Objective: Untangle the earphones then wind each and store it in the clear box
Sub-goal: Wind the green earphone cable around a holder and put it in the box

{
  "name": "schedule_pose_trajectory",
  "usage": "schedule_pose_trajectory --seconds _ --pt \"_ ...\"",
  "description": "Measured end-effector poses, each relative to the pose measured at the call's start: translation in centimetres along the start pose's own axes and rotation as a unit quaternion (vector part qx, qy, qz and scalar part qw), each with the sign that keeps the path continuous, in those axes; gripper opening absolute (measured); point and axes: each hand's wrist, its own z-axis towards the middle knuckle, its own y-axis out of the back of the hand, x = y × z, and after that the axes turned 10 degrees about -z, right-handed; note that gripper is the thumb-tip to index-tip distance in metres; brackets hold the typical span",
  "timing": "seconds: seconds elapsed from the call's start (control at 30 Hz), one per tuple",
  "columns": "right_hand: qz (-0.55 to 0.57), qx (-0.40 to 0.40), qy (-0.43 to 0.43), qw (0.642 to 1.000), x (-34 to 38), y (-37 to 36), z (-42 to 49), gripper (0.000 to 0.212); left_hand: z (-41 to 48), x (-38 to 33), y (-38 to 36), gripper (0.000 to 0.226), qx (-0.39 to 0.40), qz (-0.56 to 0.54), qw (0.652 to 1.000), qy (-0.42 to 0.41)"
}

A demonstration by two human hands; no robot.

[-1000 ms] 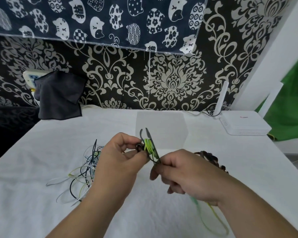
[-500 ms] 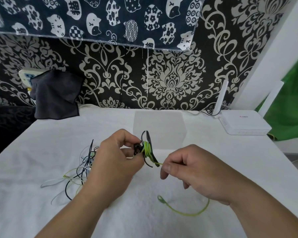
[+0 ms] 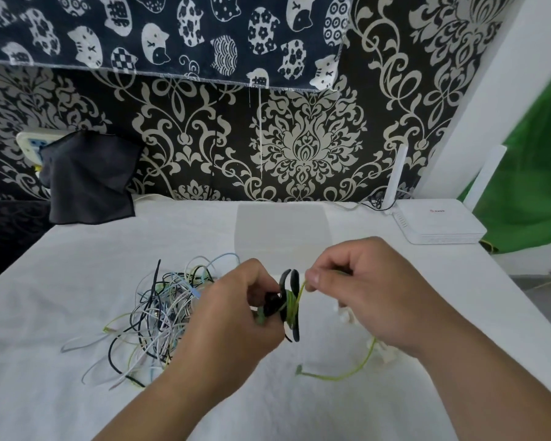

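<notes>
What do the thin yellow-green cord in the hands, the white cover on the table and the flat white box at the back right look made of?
Thin yellow-green cord: probably a smooth, rubbery plastic sheath; it bends into soft loops.
White table cover: seemingly fabric, matt and faintly nubby, with soft creases.
Flat white box: looks like hard moulded plastic, smooth with a slight sheen and crisp edges.

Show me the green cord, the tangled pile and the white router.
green cord [image 3: 337, 377]: head view, on its slack loop near the plug end.
tangled pile [image 3: 163, 313]: head view, on the middle of the heap.
router [image 3: 439, 222]: head view, on its flat top.
</notes>
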Motion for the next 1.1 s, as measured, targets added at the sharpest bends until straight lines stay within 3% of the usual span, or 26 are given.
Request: schedule_pose_trajectory --seconds 0.33,0.47,0.6,0.7,0.83,1.1 --pt "0.052 -0.063 -0.051 0.995 -0.2 -0.4 0.4 0.018 -0.1 0.2 0.8 0.02 0.117 -0.207 0.971 0.024" --pt "0.086 -0.023 -0.113 0.99 -0.6 -2.3 1.0 0.023 0.2 0.3 0.9 0.022 0.058 -0.307 0.95 0.009" --pt "0.158 0.114 -0.126 0.973 -0.1 -4.1 0.9 0.034 0.8 0.6 1.0 0.023 -0.037 -0.388 0.92 0.039" --pt "0.195 0.192 -0.111 0.955 0.4 -4.6 0.8 0.029 1.1 0.8 1.4 0.02 -0.099 -0.373 0.921 0.06" --pt "0.167 0.245 -0.087 0.951 0.4 -4.1 0.5 0.025 1.3 1.0 2.1 0.024 -0.154 -0.254 0.953 0.062" --pt "-0.012 0.21 -0.037 0.977 0.6 -2.3 -0.2 0.016 1.4 0.7 2.2 0.028 -0.136 -0.09 0.985 0.045"
